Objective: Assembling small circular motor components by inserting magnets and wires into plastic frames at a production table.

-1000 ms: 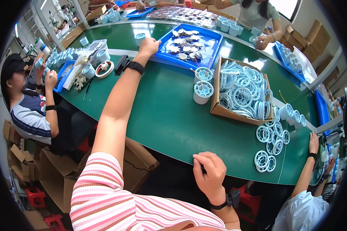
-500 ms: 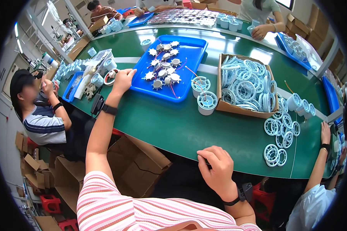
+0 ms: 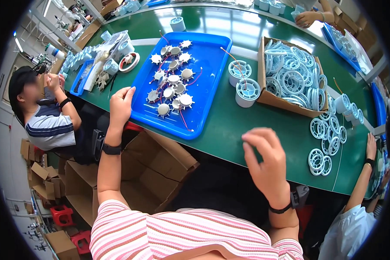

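Left hand (image 3: 120, 106): most fingertips hidden from us. Right hand (image 3: 268, 162): fingertips blurred. Small blue tray (image 3: 76, 89), far left: contents too small for us to identify. Rings (image 3: 286, 56) in carton (image 3: 285, 102): lower layers covered; we give no count. Red item (image 3: 306, 219) beyond right forearm: mostly hidden, kind undetermined by us. Co-worker's hand (image 3: 305, 18), upper right: body cut off above. Striped shirt (image 3: 190, 234): cut off below.

Blue for tray (image 3: 214, 80); grey-white for discs (image 3: 173, 79); pale blue for rings (image 3: 292, 82); green for table (image 3: 229, 134); pink, white and brown stripes for shirt (image 3: 121, 232).
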Tool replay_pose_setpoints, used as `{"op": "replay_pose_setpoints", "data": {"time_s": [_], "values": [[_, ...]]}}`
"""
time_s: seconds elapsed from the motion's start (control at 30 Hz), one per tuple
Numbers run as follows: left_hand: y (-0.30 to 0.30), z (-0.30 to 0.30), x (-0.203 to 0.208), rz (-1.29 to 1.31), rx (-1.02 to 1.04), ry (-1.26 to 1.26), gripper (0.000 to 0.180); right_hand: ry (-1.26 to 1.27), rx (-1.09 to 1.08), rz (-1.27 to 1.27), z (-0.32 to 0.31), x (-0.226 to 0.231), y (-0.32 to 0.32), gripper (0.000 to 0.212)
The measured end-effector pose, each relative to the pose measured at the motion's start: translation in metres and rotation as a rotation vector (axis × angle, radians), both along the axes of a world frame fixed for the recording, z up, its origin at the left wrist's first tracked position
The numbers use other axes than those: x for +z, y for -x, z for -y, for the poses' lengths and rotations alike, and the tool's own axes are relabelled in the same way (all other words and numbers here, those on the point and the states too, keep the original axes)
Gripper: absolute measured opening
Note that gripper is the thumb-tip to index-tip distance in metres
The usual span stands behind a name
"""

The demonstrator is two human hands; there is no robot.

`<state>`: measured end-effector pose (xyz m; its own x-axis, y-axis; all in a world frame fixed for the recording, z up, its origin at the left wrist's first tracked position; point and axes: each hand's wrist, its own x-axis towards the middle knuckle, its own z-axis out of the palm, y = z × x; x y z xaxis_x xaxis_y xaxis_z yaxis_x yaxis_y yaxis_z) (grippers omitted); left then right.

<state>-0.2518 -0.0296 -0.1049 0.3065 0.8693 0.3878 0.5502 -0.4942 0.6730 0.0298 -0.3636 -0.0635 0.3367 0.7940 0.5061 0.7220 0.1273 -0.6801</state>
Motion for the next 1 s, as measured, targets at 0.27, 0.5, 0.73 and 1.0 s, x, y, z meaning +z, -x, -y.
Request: {"op": "replay_pose_setpoints", "data": {"time_s": [0.27,0.5,0.73,1.0], "values": [[-0.042,0.039,0.035,-0.152,0.129,-0.485,0.018,0.064,-0.380,0.683,-0.068,0.000,-0.024,0.023],[-0.083,0.184,0.057,0.094,-0.613,-0.258,0.012,0.128,-0.284,0.583,-0.037,0.029,-0.004,0.021],[-0.123,0.226,0.024,0.345,-0.716,0.461,0.027,0.451,-0.214,0.409,0.044,0.036,0.015,0.036],[-0.157,0.239,0.024,0.448,-0.749,0.507,0.034,0.003,-0.097,-0.091,0.025,-0.021,-0.002,0.064]]}}
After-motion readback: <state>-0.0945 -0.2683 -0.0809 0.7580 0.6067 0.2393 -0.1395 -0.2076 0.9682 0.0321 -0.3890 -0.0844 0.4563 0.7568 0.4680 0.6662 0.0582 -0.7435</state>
